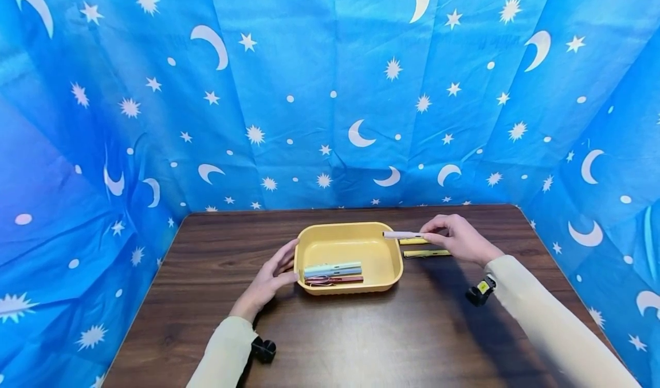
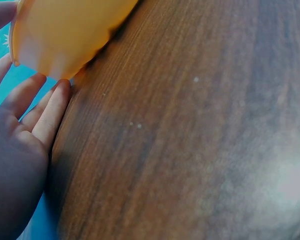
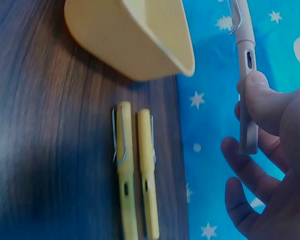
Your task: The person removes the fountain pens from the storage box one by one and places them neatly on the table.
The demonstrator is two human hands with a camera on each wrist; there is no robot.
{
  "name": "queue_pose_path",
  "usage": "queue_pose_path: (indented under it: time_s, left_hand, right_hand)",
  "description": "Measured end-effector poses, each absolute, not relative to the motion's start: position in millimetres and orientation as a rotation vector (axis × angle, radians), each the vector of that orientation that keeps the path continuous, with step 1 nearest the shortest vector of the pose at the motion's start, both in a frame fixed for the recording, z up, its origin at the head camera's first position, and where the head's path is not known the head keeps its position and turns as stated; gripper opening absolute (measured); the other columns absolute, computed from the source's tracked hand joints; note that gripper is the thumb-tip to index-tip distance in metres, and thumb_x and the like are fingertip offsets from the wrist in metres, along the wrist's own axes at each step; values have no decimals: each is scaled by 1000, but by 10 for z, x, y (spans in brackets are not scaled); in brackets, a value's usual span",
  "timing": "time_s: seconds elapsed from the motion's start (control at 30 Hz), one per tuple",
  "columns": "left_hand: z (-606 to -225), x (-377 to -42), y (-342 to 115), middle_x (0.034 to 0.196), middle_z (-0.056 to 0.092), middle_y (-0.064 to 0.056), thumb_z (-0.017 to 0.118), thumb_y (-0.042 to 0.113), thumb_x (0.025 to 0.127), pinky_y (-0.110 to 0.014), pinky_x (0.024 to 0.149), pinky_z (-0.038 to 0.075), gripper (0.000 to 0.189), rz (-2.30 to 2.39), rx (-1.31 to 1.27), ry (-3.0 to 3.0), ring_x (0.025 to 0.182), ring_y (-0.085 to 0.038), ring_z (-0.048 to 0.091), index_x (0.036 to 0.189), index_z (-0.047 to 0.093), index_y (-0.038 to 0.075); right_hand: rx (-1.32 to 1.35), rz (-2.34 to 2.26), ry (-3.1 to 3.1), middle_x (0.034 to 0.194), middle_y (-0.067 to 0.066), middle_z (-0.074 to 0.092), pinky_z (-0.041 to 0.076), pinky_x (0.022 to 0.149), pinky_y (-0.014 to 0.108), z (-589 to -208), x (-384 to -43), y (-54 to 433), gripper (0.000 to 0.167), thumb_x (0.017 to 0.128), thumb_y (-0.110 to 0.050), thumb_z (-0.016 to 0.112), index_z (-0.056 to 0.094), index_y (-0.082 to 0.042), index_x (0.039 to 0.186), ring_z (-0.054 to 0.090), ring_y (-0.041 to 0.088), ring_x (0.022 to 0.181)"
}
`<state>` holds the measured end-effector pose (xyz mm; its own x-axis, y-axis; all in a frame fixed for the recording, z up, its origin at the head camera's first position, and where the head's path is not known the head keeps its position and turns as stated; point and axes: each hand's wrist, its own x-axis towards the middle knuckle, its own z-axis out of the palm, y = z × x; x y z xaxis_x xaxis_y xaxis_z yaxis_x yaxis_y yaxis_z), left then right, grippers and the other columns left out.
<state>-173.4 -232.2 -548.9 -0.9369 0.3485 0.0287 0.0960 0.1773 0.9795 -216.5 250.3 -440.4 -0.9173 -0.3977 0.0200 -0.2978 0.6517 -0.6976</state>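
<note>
My right hand (image 1: pixel 456 238) pinches a pale pinkish-white pen (image 3: pixel 249 100) with a wire clip between thumb and fingers. In the head view this pen (image 1: pixel 399 235) is held level, its tip end over the right rim of a yellow plastic tray (image 1: pixel 350 289). My left hand (image 1: pixel 268 279) rests against the tray's left side, its fingers (image 2: pixel 52 112) fairly straight and touching the outer wall. Inside the tray lie a pale green pen (image 1: pixel 335 266), a silvery-blue pen (image 1: pixel 337 272) and dark red pen pieces or pens (image 1: pixel 340 279), too small to count.
Two yellow pens (image 3: pixel 125 170) lie side by side on the dark wooden table (image 1: pixel 330 342), right of the tray. A blue curtain (image 1: pixel 309 90) with moons and stars hangs behind the table and along both sides.
</note>
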Motion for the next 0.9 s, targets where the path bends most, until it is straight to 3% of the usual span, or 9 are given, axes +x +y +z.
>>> queue_pose_path:
  time_s: [0.43,0.67,0.77,0.9]
  left_hand:
    - [-5480,-1734,-2317,169,37,-6,69,12,101,-51,122,33,77,1829,422,2254,152,-33,40,166,32,27]
    - [-5473,-1726,-2313,169,37,-10,68,9,100,-28,115,40,78,1847,449,2253,151,-37,41,167,31,23]
    - [-5476,-1717,-2317,169,37,-9,68,9,100,-21,112,40,77,1849,447,2248,151,-37,40,167,32,24]
    - [-5476,-1717,-2318,169,36,-9,68,10,100,-24,114,39,77,1851,449,2246,152,-36,40,167,32,25]
  right_hand:
    - [-516,-1119,2831,102,2,72,54,71,27,-4658,-1963,2992,10,98,-8,73,81,-10,104,60,19,88]
    - [-557,-1090,2881,98,1,73,54,70,25,-4844,-1851,3083,11,96,-5,75,82,-14,96,62,13,86]
    - [-605,-1062,2899,96,-2,73,54,74,28,-4908,-1817,3081,12,94,-5,77,82,-15,95,62,11,86]
    - [-681,-995,2933,93,-7,72,55,80,35,-4978,-1795,3082,14,93,-3,78,81,-17,93,63,9,86]
